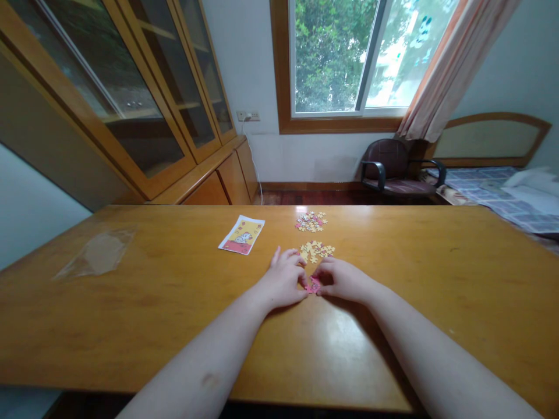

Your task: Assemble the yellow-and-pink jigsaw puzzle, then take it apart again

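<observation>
My left hand (285,280) and my right hand (340,278) rest side by side on the wooden table (131,314), fingers curled in a pinch. Between their fingertips lies a small cluster of pink puzzle pieces (312,286), which both hands touch. Just beyond my hands sits a loose heap of yellow puzzle pieces (317,251). Farther back is a second heap of mixed pink and white pieces (311,222). A printed reference picture card (241,234), yellow and red with a cartoon figure, lies to the left of the heaps.
A clear plastic bag (98,255) lies flat at the table's left. Glass-door wooden cabinets (144,110) line the left wall. Behind the table stand a dark armchair (395,169), a window and a bed (502,189) at the right.
</observation>
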A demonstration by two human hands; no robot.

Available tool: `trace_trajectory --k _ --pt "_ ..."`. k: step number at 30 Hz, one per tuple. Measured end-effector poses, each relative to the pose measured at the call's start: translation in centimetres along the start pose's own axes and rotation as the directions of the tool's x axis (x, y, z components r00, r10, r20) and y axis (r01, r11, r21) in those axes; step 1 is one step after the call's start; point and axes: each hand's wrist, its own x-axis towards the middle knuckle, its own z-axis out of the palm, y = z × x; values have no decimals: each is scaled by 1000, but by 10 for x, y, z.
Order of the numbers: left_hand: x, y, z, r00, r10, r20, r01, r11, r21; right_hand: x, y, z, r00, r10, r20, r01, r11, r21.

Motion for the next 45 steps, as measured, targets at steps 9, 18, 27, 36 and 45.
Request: trace_trajectory --k 9,18,27,36,45 --pt "1 -1 3 1000 -8 9 9 1000 -12 1 2 1 1000 0 -6 0 1000 10" --pt "1 -3 3 999 42 10 -42 998 -40 1 2 2 1000 -4 -5 4 1000 2" --pt "1 -2 2 998 65 -12 -66 996 -53 1 3 1 1000 -6 -9 6 1000 4" --pt "2 -4 7 994 93 -49 -95 994 -53 0 -1 -1 1000 7 -12 -7 1000 26" --pt "5 -19 -19 983 -166 -73 174 977 121 -10 18 -36 977 197 -85 -200 980 -21"
